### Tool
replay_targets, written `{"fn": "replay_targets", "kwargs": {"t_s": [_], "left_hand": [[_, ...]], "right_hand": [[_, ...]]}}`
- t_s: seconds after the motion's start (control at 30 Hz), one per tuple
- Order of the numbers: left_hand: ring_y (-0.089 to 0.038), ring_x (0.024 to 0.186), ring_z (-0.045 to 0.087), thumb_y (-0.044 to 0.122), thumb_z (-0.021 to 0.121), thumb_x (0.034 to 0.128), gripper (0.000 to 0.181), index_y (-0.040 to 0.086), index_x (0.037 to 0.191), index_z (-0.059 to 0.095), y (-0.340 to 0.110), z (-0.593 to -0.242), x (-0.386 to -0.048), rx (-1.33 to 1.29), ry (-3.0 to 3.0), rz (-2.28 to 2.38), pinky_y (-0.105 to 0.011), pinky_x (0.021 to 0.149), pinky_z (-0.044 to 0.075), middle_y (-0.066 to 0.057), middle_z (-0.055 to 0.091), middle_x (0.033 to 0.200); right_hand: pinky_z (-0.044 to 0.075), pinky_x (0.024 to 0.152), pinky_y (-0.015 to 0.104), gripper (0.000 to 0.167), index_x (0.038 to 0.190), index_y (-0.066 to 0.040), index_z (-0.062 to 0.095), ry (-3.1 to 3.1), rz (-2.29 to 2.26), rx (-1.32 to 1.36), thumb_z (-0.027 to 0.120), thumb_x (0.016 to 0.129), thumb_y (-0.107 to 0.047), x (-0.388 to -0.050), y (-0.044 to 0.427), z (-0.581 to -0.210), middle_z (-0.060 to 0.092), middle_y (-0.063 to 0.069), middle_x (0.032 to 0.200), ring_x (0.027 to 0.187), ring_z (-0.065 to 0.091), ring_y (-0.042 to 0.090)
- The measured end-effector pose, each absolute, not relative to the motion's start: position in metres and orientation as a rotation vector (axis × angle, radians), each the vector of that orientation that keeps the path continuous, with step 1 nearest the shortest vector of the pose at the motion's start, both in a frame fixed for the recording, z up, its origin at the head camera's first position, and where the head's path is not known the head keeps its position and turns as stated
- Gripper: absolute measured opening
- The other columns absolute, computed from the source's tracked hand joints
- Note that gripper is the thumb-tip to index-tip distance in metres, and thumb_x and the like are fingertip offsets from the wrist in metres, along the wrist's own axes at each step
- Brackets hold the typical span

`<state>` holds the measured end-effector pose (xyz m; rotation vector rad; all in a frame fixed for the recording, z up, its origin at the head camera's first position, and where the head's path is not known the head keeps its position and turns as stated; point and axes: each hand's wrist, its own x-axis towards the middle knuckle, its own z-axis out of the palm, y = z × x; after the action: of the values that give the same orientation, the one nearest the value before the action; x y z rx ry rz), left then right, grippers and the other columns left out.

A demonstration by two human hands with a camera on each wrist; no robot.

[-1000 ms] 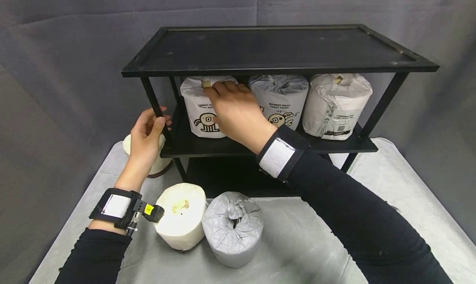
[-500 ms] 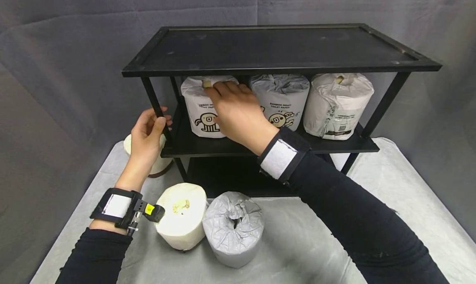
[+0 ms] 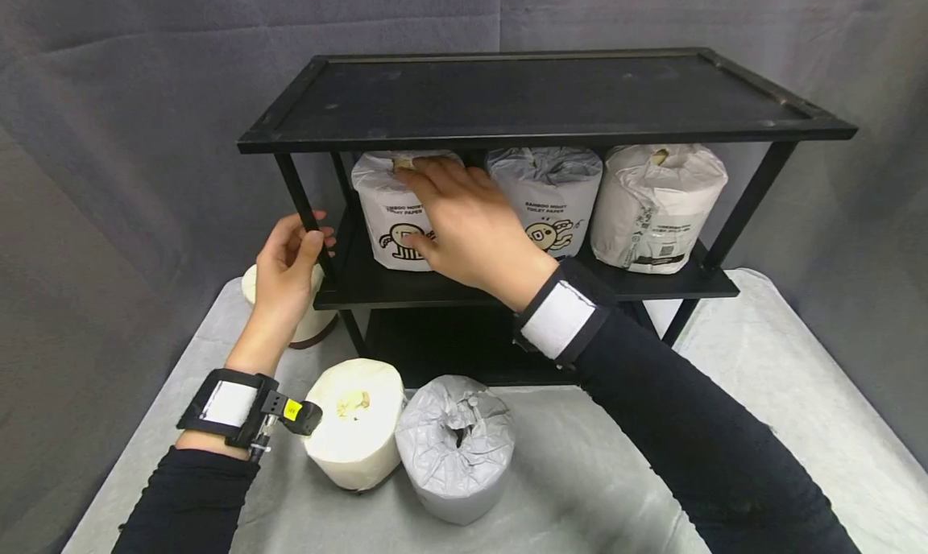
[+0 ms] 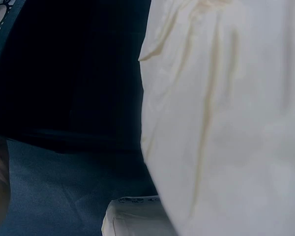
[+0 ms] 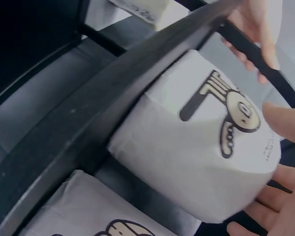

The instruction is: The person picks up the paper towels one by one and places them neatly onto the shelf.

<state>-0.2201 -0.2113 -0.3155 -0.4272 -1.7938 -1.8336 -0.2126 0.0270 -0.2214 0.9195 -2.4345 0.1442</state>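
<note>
My left hand (image 3: 284,268) holds the left front post (image 3: 297,196) of a black shelf rack, thumb in front and fingers behind. On the middle shelf, a wrapped toilet paper roll (image 3: 387,224) stands upright at the left end. My right hand (image 3: 478,224) lies against its right side and top, with relaxed fingers and the thumb (image 5: 285,123) extended across its printed front. A second printed roll (image 3: 554,196) stands in the middle, partly behind the right hand. At the right end is a third roll (image 3: 656,208), its printed text facing forward.
In front of the rack, a cream roll (image 3: 355,425) and a grey-wrapped roll (image 3: 454,449) stand side by side on the light cloth (image 3: 573,473). Another cream roll (image 3: 312,320) is behind the left forearm. The rack's top panel (image 3: 544,95) overhangs the rolls closely.
The right hand's thumb has spread left across the roll's front, and its fingers have straightened somewhat. Its wrist has shifted slightly right. The left hand and the rolls stay put.
</note>
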Motion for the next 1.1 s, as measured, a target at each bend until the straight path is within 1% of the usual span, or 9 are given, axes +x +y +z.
{"fn": "replay_targets", "kwargs": {"t_s": [0.1, 0.27, 0.43, 0.57, 0.67, 0.87, 0.97, 1.1], "left_hand": [[-0.012, 0.089, 0.064, 0.003, 0.054, 0.0995, 0.020, -0.004, 0.117, 0.062, -0.213, -0.316, -0.220, -0.430, -1.788, -1.846, -0.022, 0.082, 0.051, 0.000, 0.067, 0.095], [-0.013, 0.090, 0.064, 0.004, 0.054, 0.0993, 0.019, 0.004, 0.116, 0.065, -0.212, -0.317, -0.219, -0.400, -1.791, -1.855, -0.022, 0.083, 0.051, -0.001, 0.067, 0.096], [-0.013, 0.090, 0.064, 0.005, 0.054, 0.0995, 0.019, 0.004, 0.116, 0.064, -0.211, -0.317, -0.219, -0.395, -1.809, -1.856, -0.022, 0.083, 0.051, -0.001, 0.066, 0.096], [-0.013, 0.090, 0.064, 0.008, 0.055, 0.0990, 0.019, 0.004, 0.115, 0.065, -0.211, -0.316, -0.219, -0.415, -1.789, -1.863, -0.022, 0.083, 0.051, -0.002, 0.066, 0.096], [-0.014, 0.090, 0.063, 0.007, 0.056, 0.0988, 0.018, 0.003, 0.114, 0.065, -0.211, -0.316, -0.219, -0.420, -1.780, -1.867, -0.022, 0.082, 0.051, -0.002, 0.067, 0.095], [-0.014, 0.089, 0.063, 0.005, 0.054, 0.0995, 0.020, -0.002, 0.116, 0.063, -0.211, -0.316, -0.219, -0.406, -1.800, -1.850, -0.022, 0.082, 0.051, 0.000, 0.067, 0.094], [-0.014, 0.090, 0.062, 0.004, 0.053, 0.1001, 0.023, -0.008, 0.119, 0.058, -0.211, -0.316, -0.219, -0.413, -1.810, -1.839, -0.023, 0.082, 0.051, 0.000, 0.066, 0.095], [-0.014, 0.091, 0.062, 0.003, 0.053, 0.1006, 0.024, -0.009, 0.121, 0.057, -0.211, -0.316, -0.220, -0.412, -1.820, -1.845, -0.023, 0.083, 0.051, 0.000, 0.065, 0.096]], "right_hand": [[0.034, 0.111, 0.044, 0.068, 0.147, -0.010, 0.046, -2.392, 0.152, 0.930, 0.070, 0.091, -0.040, -0.207, 0.029, -0.220, 0.047, 0.008, 0.147, 0.137, 0.040, 0.026], [0.038, 0.109, 0.040, 0.059, 0.140, -0.008, 0.053, -2.247, 0.203, 1.006, 0.070, 0.092, -0.037, -0.197, 0.039, -0.221, 0.054, 0.010, 0.140, 0.132, 0.046, 0.027], [0.043, 0.103, 0.042, 0.048, 0.131, -0.006, 0.059, -2.160, 0.273, 1.050, 0.070, 0.093, -0.031, -0.185, 0.053, -0.226, 0.058, 0.012, 0.133, 0.124, 0.053, 0.028], [0.045, 0.098, 0.043, 0.043, 0.129, -0.005, 0.061, -2.106, 0.313, 1.065, 0.069, 0.093, -0.027, -0.177, 0.062, -0.229, 0.059, 0.013, 0.130, 0.119, 0.055, 0.030], [0.045, 0.096, 0.043, 0.042, 0.129, -0.004, 0.061, -2.072, 0.336, 1.069, 0.069, 0.093, -0.024, -0.172, 0.067, -0.232, 0.060, 0.014, 0.129, 0.118, 0.056, 0.030], [0.044, 0.098, 0.042, 0.039, 0.128, -0.004, 0.062, -2.043, 0.377, 1.049, 0.068, 0.094, -0.024, -0.165, 0.078, -0.237, 0.061, 0.012, 0.127, 0.118, 0.055, 0.029], [0.044, 0.099, 0.041, 0.037, 0.127, -0.004, 0.064, -2.025, 0.393, 1.036, 0.067, 0.095, -0.023, -0.163, 0.084, -0.239, 0.063, 0.011, 0.125, 0.117, 0.056, 0.028], [0.044, 0.101, 0.041, 0.036, 0.125, -0.004, 0.065, -2.004, 0.412, 1.017, 0.068, 0.094, -0.022, -0.162, 0.094, -0.242, 0.064, 0.012, 0.123, 0.117, 0.057, 0.029]]}}
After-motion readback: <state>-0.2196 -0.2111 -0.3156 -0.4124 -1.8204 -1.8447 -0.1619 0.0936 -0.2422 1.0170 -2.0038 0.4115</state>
